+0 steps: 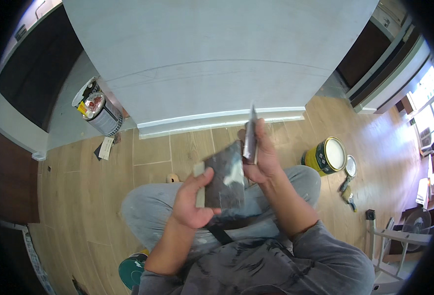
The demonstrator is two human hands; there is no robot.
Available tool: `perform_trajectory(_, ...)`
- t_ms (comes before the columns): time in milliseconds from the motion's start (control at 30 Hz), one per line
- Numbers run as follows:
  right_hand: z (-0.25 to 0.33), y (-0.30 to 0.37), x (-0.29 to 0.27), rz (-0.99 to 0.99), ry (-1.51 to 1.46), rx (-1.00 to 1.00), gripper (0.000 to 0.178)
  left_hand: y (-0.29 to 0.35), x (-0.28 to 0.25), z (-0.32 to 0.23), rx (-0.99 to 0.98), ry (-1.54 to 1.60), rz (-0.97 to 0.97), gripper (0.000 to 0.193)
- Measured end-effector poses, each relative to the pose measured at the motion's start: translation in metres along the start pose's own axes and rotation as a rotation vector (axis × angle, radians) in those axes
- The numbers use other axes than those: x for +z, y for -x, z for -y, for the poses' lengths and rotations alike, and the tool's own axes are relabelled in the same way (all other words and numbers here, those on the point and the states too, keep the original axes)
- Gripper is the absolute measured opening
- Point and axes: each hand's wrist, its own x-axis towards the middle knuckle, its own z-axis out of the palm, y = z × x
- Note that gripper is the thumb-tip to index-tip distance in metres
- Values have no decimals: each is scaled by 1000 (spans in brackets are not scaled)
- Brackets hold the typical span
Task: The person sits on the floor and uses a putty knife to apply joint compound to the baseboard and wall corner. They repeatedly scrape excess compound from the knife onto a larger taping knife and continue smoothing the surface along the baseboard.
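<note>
In front of my lap, my left hand [190, 201] grips a broad, flat scraper [221, 191] by its pale edge strip. Its dark rectangular blade faces up, with a smear of white paste [234, 174] near the right side. Just to the right, my right hand [267, 160] is closed round a second scraper [249, 142], seen almost edge-on and standing nearly upright. The right-hand scraper's lower part is close to the first blade's upper right corner; whether the two touch I cannot tell.
A pale wall [217, 54] with a white baseboard [217, 121] stands ahead. Right lie an open tin of white paste [335, 153], a round lid [350, 166] and a brush [348, 195], with a grey metal frame [399, 237] nearer. Left are used tins [104, 117]; a green-topped tin [131, 271] sits beside me.
</note>
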Motion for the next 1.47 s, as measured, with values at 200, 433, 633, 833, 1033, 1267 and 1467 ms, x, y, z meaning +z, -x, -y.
perform_trajectory(200,31,5,-50,518,735,86,50,9,10,-9,-145,141,-126,30)
perform_trajectory(433,50,33,-19,168,427,-128,49,-15,24,-17,721,-448,-137,53)
perform_trajectory(633,17,45,22,86,501,-250,54,-21,20,13,1173,-821,-217,52)
perform_trajectory(833,26,37,32,51,426,-364,55,-2,7,26,1208,-1237,-56,50)
perform_trajectory(1033,31,36,21,128,515,-730,50,10,23,18,657,-390,-225,50)
perform_trajectory(1267,12,38,17,556,1097,-1015,50,11,39,2,541,-281,-175,51)
perform_trajectory(1467,10,38,8,649,1674,-277,41,14,28,-3,614,-371,-156,53)
